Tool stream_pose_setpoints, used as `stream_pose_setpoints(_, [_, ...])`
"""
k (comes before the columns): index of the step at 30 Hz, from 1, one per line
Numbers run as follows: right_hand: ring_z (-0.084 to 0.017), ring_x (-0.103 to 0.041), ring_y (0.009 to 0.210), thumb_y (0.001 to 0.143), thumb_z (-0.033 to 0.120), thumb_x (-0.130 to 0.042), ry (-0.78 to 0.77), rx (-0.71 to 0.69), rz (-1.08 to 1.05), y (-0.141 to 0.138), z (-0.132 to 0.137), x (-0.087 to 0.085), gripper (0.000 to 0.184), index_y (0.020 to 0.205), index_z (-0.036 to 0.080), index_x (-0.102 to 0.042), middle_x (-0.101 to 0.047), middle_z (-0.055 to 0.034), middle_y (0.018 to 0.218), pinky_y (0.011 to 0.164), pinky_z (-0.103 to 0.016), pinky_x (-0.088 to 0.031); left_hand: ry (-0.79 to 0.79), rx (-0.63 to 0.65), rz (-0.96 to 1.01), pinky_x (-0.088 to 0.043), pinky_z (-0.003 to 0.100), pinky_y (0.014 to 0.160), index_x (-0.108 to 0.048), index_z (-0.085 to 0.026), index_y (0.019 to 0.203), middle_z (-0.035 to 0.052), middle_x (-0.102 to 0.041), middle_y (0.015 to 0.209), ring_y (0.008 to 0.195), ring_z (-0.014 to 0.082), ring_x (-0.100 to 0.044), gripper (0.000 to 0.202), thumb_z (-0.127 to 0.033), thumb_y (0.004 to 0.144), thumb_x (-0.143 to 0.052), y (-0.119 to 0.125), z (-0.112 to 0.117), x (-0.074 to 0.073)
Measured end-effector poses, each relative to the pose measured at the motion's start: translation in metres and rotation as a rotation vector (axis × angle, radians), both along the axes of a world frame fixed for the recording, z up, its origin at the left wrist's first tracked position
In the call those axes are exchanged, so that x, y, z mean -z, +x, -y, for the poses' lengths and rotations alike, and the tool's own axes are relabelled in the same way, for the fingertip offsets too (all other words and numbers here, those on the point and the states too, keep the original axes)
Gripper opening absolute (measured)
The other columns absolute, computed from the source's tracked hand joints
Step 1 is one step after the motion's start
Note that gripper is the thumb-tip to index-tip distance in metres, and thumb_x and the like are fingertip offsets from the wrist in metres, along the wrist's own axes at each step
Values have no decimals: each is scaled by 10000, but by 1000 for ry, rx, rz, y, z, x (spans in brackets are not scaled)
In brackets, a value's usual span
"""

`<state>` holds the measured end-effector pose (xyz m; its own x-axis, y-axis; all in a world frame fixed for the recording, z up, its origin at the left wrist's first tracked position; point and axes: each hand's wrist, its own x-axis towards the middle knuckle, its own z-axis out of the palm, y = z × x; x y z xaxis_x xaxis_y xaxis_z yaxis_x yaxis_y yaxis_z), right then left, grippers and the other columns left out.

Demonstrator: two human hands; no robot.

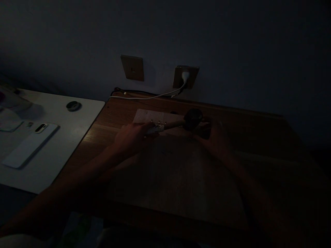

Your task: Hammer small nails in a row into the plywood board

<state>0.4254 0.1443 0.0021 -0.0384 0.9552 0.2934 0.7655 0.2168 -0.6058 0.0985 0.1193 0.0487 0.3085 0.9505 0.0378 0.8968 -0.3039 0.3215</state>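
The scene is very dark. My left hand (130, 137) is closed round the pale handle end of a stick-like tool (165, 126) with a dark rounded head (192, 119). The tool lies across a light flat board (150, 117) on the wooden table (181, 179). My right hand (214, 137) rests by the dark head and seems to hold a dark object there; its fingers are lost in shadow.
A white side surface (64, 137) at the left carries a white phone (29, 144), a small round dark object (73, 106) and some papers. On the wall are a switch plate (132, 68) and a socket with a white plug (185, 76); its cable runs along the table's back edge.
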Motion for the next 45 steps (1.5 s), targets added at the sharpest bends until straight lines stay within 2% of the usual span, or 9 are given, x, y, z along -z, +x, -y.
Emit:
stream_pose_setpoints(4, [-321,-706,1014,888,509,-763,77,8,-36,-4,17,-1,425,1195,235,-656,-730,-123,1141,907,-519,-587,46,-27,25,-491,303,672,-740,-269,1273,67,-830,1044,821,247,-763,406,-537,1001,-606,-2,2,0])
stream_pose_setpoints(8, [-245,-705,900,1007,323,-639,182,-322,28,-28,36,-9,94,1048,258,-694,-723,-56,987,836,-442,-603,55,-117,78,-464,289,634,-736,-249,1298,59,-822,932,750,230,-749,468,-577,993,-597,-5,4,2])
stream_pose_setpoints(11, [-275,-700,1087,979,144,-605,107,-591,192,-52,48,-19,245,1159,258,-726,-737,-85,1122,946,-477,-601,47,-173,112,-458,289,636,-747,-245,1290,58,-816,902,748,234,-749,493,-604,991,-588,-8,4,2])
stream_pose_setpoints(15, [-300,-688,1129,887,35,-651,-20,-682,418,-79,55,-28,302,1110,218,-744,-728,-117,1169,925,-463,-610,27,-188,138,-446,290,624,-750,-247,1291,55,-818,899,739,234,-748,516,-626,984,-579,-11,4,3])
stream_pose_setpoints(21, [-266,-730,939,830,39,-695,-176,-654,456,-85,41,-36,237,993,202,-751,-745,-98,1020,779,-377,-587,21,-182,126,-433,294,614,-753,-237,1291,67,-821,907,741,238,-742,523,-622,976,-591,-14,6,7])
stream_pose_setpoints(26, [-249,-745,816,788,107,-693,-306,-492,229,-29,5,-35,188,872,252,-777,-776,-39,871,752,-395,-582,18,-159,175,-442,283,621,-759,-229,1269,56,-816,889,720,208,-724,487,-588,979,-604,-17,8,8])
stream_pose_setpoints(31, [-326,-778,837,793,255,-733,-303,-205,-76,24,-26,-22,84,830,330,-737,-817,-38,913,809,-566,-631,4,-172,191,-428,276,590,-762,-237,1262,50,-810,869,694,197,-711,481,-584,970,-600,-19,8,11])
stream_pose_setpoints(37, [-347,-777,921,807,239,-709,-216,-62,-161,14,-19,-5,94,852,316,-740,-825,-88,989,916,-585,-600,-33,-193,161,-426,289,598,-761,-232,1277,59,-811,863,715,225,-726,532,-620,960,-582,-19,8,12])
stream_pose_setpoints(45, [-330,-774,960,836,304,-675,-110,-30,-67,5,-16,0,99,892,282,-754,-823,-78,1009,921,-539,-591,-52,-187,131,-409,296,596,-760,-235,1277,58,-801,864,719,235,-722,526,-611,963,-566,-16,10,8])
